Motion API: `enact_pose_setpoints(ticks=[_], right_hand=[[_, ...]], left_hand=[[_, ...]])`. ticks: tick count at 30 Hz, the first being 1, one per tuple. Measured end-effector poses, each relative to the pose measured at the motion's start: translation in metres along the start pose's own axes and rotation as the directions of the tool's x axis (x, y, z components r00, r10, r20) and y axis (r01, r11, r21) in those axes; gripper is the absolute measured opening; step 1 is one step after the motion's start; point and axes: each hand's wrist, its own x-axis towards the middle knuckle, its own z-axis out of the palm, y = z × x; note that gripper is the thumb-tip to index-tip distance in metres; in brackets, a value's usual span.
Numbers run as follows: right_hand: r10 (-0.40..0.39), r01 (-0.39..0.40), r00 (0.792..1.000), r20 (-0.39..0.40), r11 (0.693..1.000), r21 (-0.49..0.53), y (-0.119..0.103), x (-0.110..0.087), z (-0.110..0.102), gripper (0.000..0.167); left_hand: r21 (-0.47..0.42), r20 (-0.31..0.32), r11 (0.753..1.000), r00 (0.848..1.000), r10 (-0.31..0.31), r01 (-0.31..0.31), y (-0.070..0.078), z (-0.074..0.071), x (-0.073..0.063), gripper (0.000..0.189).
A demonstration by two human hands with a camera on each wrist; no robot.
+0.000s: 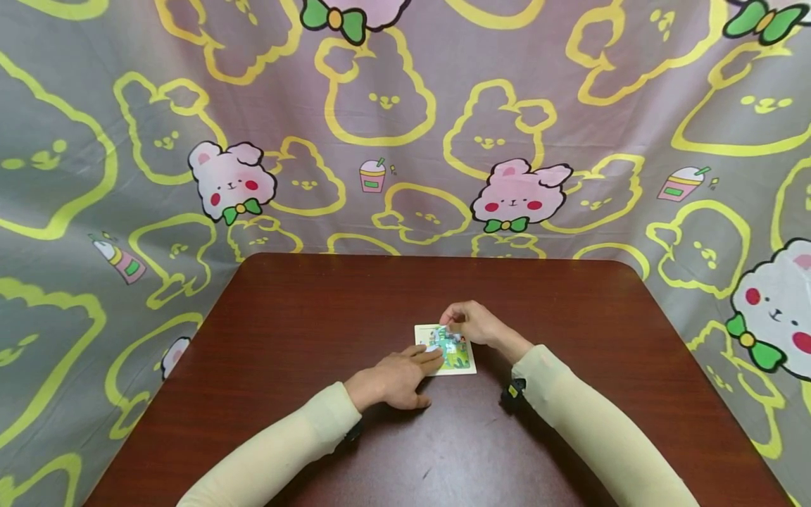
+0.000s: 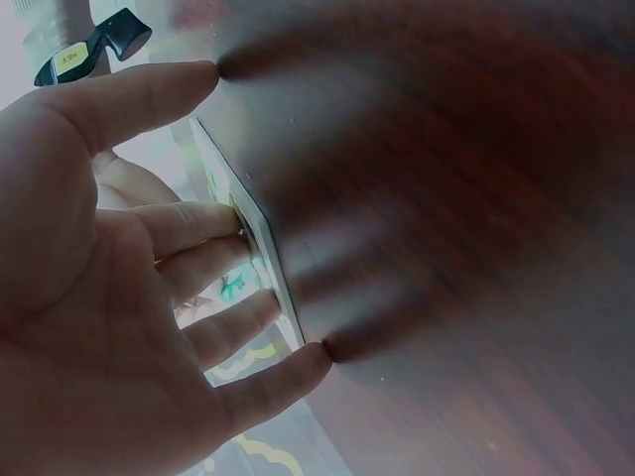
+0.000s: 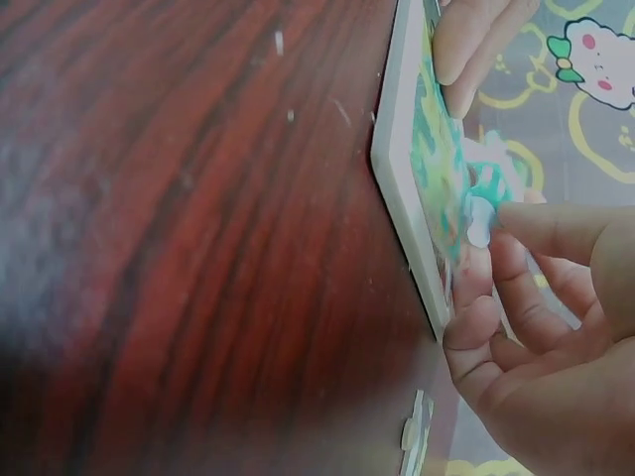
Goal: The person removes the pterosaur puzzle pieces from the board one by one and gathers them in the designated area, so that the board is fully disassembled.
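The left hand (image 1: 400, 380) – fingers straight – likely steadies the jigsaw board (image 1: 457, 363) while the right hand (image 1: 479, 325) pinches one piece (image 3: 480, 220).

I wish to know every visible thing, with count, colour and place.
picture board: one, multicoloured with cream border, on table
small piece: one, green and white, by board
unclear strip: one, pale, bottom of right wrist view
table: one, reddish brown, beneath board
patterned cloth: sheets uncountable, grey with yellow outlines, around table
wrist cameras: two, black, beside sleeves
sleeves: two, pale cream, on forearms
left hand: one, bare, touching board
right hand: one, bare, holding small piece
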Motion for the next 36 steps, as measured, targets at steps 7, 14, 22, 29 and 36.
enact_pose_setpoints(ticks=[7,14,22,29,36], right_hand=[[-0.017,0.017,0.999,-0.05,1.0,0.001,0.002,0.003,-0.002,0.01],[0.028,-0.028,0.999,-0.025,1.0,0.002,0.002,0.004,-0.006,0.012],[0.105,-0.105,0.994,0.033,0.994,0.015,0.004,-0.004,-0.02,0.013],[0.131,-0.133,0.991,0.04,0.991,0.028,0.01,-0.012,-0.033,0.013],[0.15,-0.151,0.988,0.019,0.986,0.067,0.018,-0.017,-0.043,0.013]], left_hand=[[0.0,0.002,1.0,1.0,-0.002,0.002,0.0,0.0,0.001,0.078],[-0.003,0.003,1.0,1.0,-0.004,0.004,-0.001,0.002,0.004,0.079],[-0.015,-0.01,1.0,1.0,0.002,-0.002,-0.001,0.0,0.003,0.077],[-0.014,-0.015,1.0,1.0,0.005,-0.005,-0.002,-0.001,0.002,0.076],[-0.011,-0.022,1.0,1.0,0.002,-0.002,-0.002,-0.001,0.001,0.076]])
